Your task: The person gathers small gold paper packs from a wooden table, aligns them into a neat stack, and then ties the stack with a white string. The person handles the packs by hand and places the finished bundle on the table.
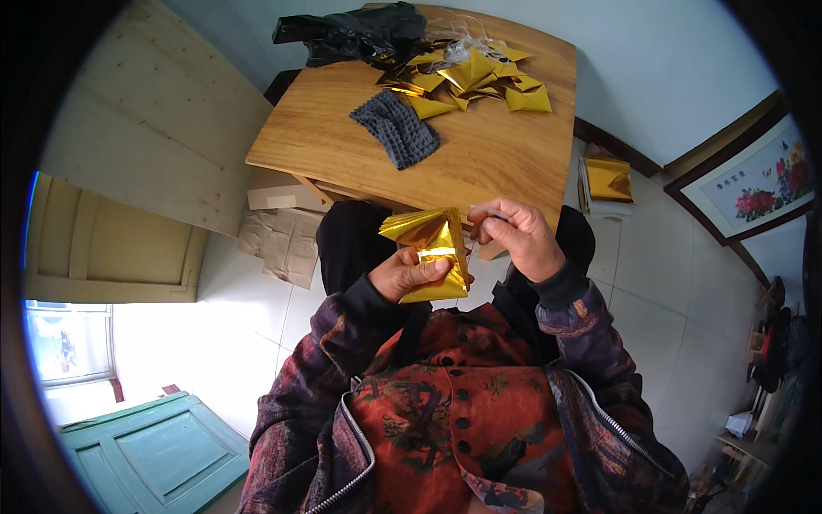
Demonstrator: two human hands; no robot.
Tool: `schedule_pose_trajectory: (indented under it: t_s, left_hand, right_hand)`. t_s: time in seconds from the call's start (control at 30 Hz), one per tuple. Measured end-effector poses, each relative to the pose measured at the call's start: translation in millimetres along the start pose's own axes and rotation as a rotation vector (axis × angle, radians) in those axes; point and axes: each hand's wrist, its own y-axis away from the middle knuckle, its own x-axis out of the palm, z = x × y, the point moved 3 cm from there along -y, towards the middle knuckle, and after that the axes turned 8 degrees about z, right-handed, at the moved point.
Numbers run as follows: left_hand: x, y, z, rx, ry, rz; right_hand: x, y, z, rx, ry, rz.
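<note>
My left hand (409, 272) grips a stack of folded gold foil papers (437, 236) over my lap, thumb across the front. The sheets fan apart at the upper left corner. Just right of the stack is my right hand (521, 238), its thumb and fingers pinched together. A thin pale shape shows at those fingertips, too small to name. On the wooden table (497, 163) in front of me lies a loose heap of folded gold papers (471, 75). A dark grey knitted cloth (396, 128) rests nearer me, beside the heap.
A black plastic bag (360, 34) and crumpled clear plastic (467, 50) lie at the table's far side. On the floor to the right is a stack of gold sheets (608, 180). Flattened cardboard (281, 240) lies left of the table, and a framed flower picture (753, 180) leans at the right.
</note>
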Motion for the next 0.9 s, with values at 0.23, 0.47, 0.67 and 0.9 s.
schedule_pose_trajectory:
  t_s: [0.23, 0.47, 0.67, 0.9]
  left_hand:
    - [10.5, 7.8, -1.2, -0.022, -0.017, 0.031]
    - [15.4, 12.3, 2.8, -0.032, 0.013, 0.026]
    - [14.7, 12.9, 2.7, -0.049, 0.014, 0.031]
    - [8.9, 16.1, 3.0, -0.022, 0.022, -0.025]
  right_hand:
    - [1.7, -3.9, -33.6, 0.079, -0.776, -0.155]
    - [-1.6, -8.6, -47.9, 0.074, -0.827, -0.226]
    - [-5.3, -8.9, -56.8, 0.061, -0.770, -0.231]
    - [-3.5, -5.7, -42.9, 0.041, -0.570, -0.210]
